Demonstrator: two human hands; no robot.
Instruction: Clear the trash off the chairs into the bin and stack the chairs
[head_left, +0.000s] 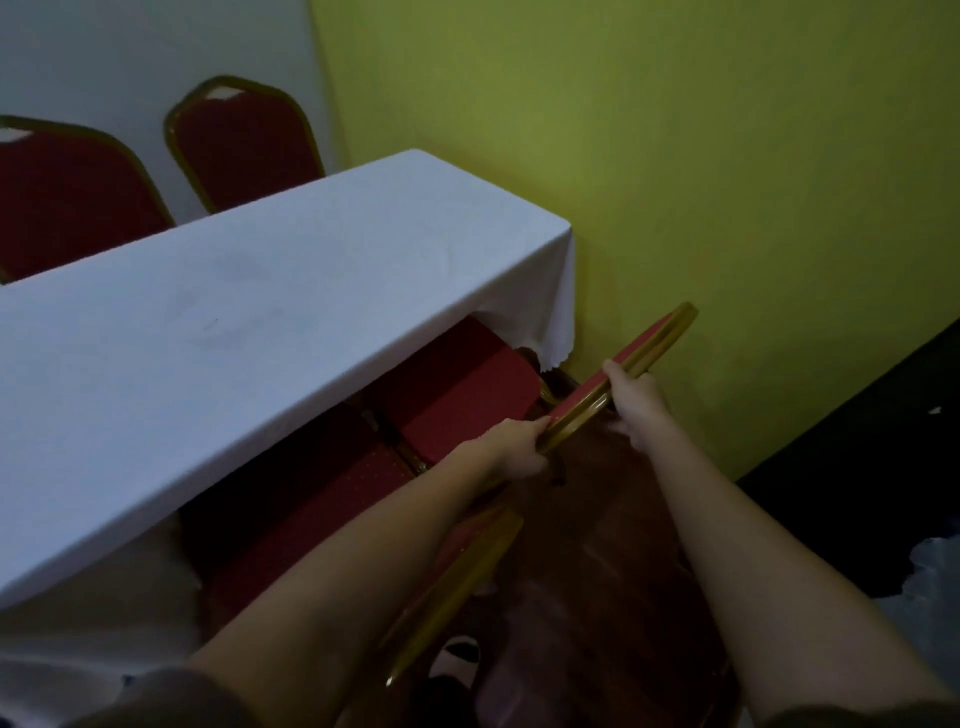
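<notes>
Both hands grip the top rail of the red-upholstered, gold metal-framed banquet chair at the near right end of the white-clothed table, beside the yellow-green wall: left hand clamped on the rail's near end, right hand closed round it just further along; its seat is tucked partly under the cloth. Judged stiff and moderately heavy, with a smooth tube frame that could slip, so a two-handed hold on the backrest frame suits lifting. A second like chair sits nearer, two more far left behind the table.
</notes>
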